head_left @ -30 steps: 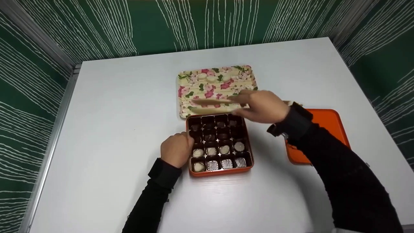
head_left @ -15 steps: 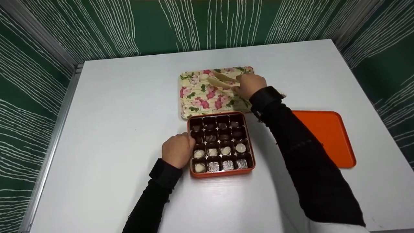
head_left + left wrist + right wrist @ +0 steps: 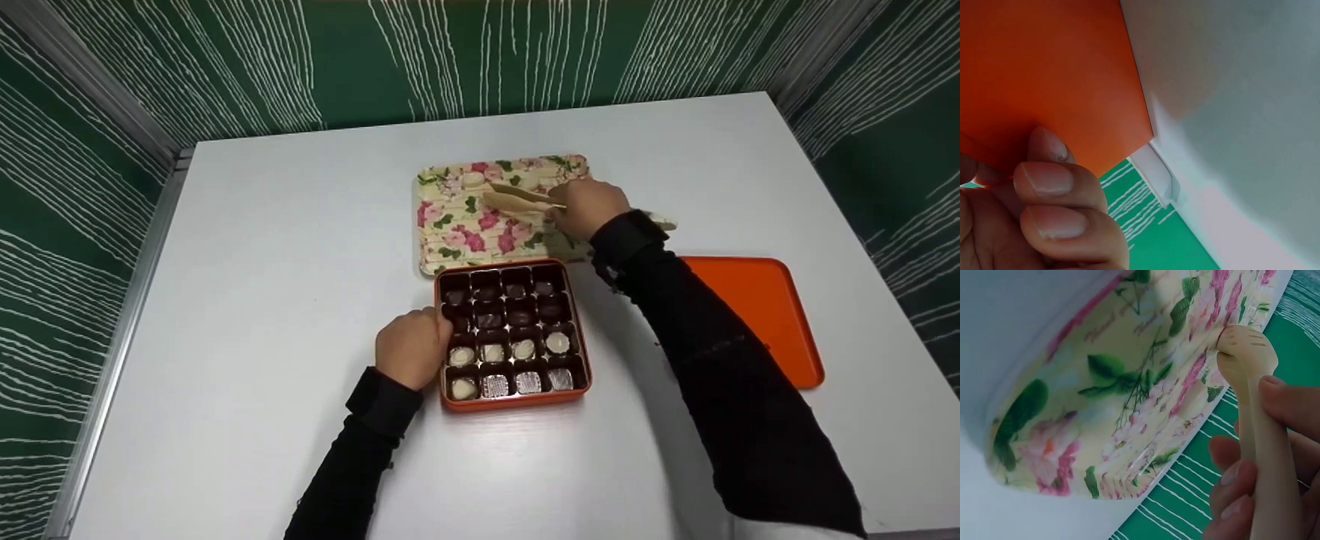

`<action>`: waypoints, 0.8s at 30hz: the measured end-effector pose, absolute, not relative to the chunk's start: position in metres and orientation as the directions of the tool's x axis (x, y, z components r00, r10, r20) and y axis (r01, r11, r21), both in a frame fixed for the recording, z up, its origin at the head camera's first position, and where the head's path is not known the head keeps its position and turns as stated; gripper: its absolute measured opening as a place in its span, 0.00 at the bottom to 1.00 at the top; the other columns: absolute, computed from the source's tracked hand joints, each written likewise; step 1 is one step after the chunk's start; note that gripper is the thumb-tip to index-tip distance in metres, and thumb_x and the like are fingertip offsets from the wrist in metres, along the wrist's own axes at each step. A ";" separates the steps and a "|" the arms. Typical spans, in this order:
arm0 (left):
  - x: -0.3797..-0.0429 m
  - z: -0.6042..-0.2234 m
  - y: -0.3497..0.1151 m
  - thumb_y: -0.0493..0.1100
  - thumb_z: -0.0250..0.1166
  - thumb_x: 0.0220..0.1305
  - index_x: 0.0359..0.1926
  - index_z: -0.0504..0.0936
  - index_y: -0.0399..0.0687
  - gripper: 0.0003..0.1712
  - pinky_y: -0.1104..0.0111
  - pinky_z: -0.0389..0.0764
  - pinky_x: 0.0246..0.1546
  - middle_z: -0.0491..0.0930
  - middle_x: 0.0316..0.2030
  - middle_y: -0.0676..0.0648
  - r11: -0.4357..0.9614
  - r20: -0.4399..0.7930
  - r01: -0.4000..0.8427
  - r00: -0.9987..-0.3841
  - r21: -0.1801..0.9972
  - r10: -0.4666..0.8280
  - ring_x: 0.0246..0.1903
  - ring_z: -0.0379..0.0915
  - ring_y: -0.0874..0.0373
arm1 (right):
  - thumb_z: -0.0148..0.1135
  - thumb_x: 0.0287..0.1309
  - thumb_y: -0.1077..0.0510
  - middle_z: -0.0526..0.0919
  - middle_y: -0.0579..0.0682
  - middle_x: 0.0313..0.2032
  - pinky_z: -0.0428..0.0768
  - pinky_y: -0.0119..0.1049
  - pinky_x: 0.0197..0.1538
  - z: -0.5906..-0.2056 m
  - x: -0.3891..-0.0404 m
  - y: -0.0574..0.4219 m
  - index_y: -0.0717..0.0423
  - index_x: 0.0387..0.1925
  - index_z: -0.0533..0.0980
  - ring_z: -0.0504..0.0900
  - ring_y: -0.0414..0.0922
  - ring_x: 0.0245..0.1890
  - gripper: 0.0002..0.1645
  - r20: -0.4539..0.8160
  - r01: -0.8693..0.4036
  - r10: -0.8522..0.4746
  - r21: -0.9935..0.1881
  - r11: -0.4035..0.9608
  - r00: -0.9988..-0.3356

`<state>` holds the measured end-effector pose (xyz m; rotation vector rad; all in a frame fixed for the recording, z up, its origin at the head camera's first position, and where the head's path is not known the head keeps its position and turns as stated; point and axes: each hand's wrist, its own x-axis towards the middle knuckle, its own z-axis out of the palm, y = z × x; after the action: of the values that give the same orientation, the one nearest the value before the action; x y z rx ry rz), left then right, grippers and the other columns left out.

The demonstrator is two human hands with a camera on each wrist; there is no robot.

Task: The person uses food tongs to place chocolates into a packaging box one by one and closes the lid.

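Observation:
My left hand (image 3: 411, 349) grips the left wall of an orange square box (image 3: 512, 402), its thumb at the rim. In the left wrist view, curled fingers (image 3: 1053, 222) lie against the box's orange side (image 3: 1067, 73). Dark and white chocolates and silvery pieces fill the box's compartments. Over a floral tray (image 3: 457, 217) behind the box, my right hand (image 3: 592, 206) holds cream tongs (image 3: 514, 201). Their slotted ends (image 3: 1249, 349) stand close together in the right wrist view; I cannot tell whether anything is between them. White round pieces (image 3: 473, 179) lie near the tray's far edge.
An orange lid (image 3: 772, 315) lies on the right of the white table (image 3: 262, 285), partly hidden by my right sleeve. Green walls with white streaks (image 3: 360, 67) enclose the table's back and sides.
My right hand moved from near the box's far edge to the tray's far part, then slightly back toward me. The tongs' arms have come closer together. My left hand stays at the box.

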<state>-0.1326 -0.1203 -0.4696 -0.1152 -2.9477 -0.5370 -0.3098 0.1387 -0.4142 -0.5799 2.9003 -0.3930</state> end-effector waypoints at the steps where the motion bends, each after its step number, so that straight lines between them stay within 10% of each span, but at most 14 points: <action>1: -0.133 -0.469 -0.120 0.43 0.55 0.72 0.22 0.78 0.41 0.20 0.51 0.77 0.19 0.78 0.19 0.39 0.932 0.149 0.098 -0.988 0.349 0.048 0.21 0.79 0.40 | 0.57 0.75 0.54 0.83 0.64 0.55 0.78 0.56 0.53 -0.412 -0.307 0.142 0.61 0.66 0.76 0.83 0.61 0.49 0.24 -0.096 -0.368 -0.410 -0.295 0.882 -0.907; 24: -0.132 -0.470 -0.121 0.42 0.54 0.72 0.19 0.73 0.46 0.20 0.51 0.77 0.20 0.76 0.18 0.41 0.930 0.144 0.110 -0.988 0.350 0.062 0.21 0.79 0.40 | 0.73 0.60 0.54 0.81 0.46 0.35 0.71 0.32 0.29 -0.382 -0.138 0.202 0.51 0.54 0.85 0.76 0.39 0.26 0.21 0.190 -0.870 -0.857 -0.228 0.437 -0.480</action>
<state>-0.1322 -0.1210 -0.4699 -0.1321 -2.9579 -0.5471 -0.1379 0.2019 -0.3820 -1.6241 2.7016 -0.4721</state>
